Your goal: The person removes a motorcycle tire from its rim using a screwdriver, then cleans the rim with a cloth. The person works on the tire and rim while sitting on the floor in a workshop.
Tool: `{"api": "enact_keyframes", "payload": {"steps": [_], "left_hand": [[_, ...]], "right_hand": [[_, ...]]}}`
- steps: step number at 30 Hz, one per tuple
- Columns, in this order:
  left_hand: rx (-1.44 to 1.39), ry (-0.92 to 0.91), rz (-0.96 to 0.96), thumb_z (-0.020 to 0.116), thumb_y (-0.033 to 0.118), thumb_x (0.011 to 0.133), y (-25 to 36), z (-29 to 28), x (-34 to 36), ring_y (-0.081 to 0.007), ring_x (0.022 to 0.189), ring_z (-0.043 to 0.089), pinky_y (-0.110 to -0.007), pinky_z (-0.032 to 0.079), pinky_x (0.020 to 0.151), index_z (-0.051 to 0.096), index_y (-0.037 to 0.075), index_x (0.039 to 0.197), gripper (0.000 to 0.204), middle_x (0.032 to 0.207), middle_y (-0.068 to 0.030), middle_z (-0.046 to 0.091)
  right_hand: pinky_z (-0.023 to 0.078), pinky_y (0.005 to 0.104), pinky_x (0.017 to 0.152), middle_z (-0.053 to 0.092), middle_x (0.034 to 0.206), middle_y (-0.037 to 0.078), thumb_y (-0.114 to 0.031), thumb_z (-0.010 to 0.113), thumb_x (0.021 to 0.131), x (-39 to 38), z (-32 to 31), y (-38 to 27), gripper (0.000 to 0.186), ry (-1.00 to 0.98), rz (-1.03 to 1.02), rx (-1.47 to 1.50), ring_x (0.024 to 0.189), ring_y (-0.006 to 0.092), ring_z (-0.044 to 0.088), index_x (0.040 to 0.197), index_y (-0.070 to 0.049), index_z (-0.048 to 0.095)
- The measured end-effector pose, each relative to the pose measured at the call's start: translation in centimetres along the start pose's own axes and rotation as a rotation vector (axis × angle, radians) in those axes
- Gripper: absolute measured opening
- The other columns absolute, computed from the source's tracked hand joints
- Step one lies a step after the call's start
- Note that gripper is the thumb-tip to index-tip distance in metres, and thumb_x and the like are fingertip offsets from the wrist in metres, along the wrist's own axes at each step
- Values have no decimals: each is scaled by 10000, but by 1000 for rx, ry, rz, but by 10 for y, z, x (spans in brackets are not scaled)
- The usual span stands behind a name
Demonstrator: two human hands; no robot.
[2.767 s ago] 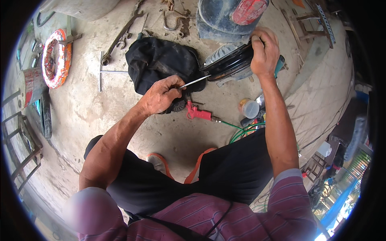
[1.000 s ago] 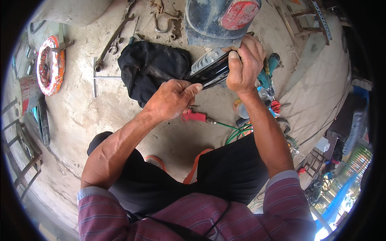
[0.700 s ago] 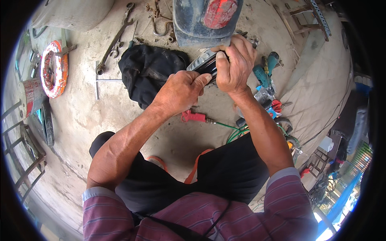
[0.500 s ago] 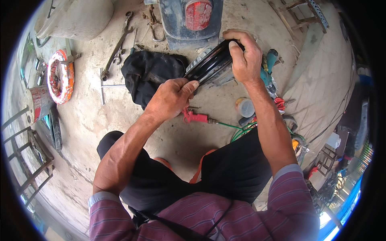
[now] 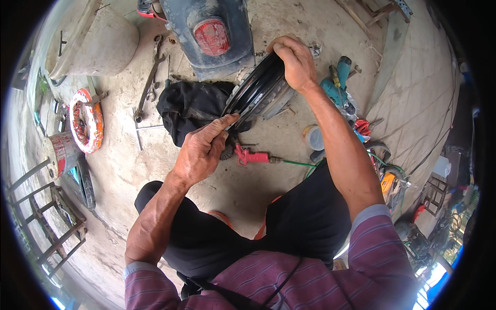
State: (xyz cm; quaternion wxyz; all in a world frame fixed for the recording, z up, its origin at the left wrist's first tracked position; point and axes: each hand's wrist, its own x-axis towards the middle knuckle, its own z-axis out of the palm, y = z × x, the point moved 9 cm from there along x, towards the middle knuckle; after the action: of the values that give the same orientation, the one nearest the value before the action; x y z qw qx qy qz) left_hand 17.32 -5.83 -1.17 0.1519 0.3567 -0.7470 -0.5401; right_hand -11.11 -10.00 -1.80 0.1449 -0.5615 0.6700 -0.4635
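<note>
Between my two hands a black wheel rim (image 5: 260, 85) is held tilted and nearly edge-on, with treaded tyre rubber showing along its side. My right hand (image 5: 295, 62) grips its upper end, fingers curled over the edge. Down at the lower end, my left hand (image 5: 203, 149) presses its fingers against the rim. A crumpled black cloth or bag (image 5: 191, 111) lies just left of the wheel. Below the wheel rests a red air blow gun (image 5: 251, 156) on a green hose. The wheel's underside is hidden.
A dark scooter rear fender (image 5: 227, 54) with a red reflector stands ahead. Wrenches (image 5: 148, 85) and a T-handle wrench (image 5: 138, 133) lie left. At right are a teal power tool (image 5: 338, 85), a plastic cup (image 5: 314, 138) and red-handled cutters (image 5: 364, 126). A wrapped ring (image 5: 93, 129) stands far left.
The rim has turned steeper, showing more tyre tread. My left hand has moved down and left, its fingers now straighter along the rim. The view has shifted, moving the fender left.
</note>
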Motion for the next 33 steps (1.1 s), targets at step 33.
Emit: {"api": "enact_keyframes", "payload": {"steps": [33], "left_hand": [[230, -224, -18, 582, 7, 1061, 53, -14, 49, -221, 676, 672, -394, 567, 702, 687, 97, 1476, 437, 736, -156, 645]], "right_hand": [[495, 465, 875, 749, 948, 140, -280, 478, 959, -13, -2, -32, 367, 150, -214, 32, 912, 377, 655, 893, -56, 762]]}}
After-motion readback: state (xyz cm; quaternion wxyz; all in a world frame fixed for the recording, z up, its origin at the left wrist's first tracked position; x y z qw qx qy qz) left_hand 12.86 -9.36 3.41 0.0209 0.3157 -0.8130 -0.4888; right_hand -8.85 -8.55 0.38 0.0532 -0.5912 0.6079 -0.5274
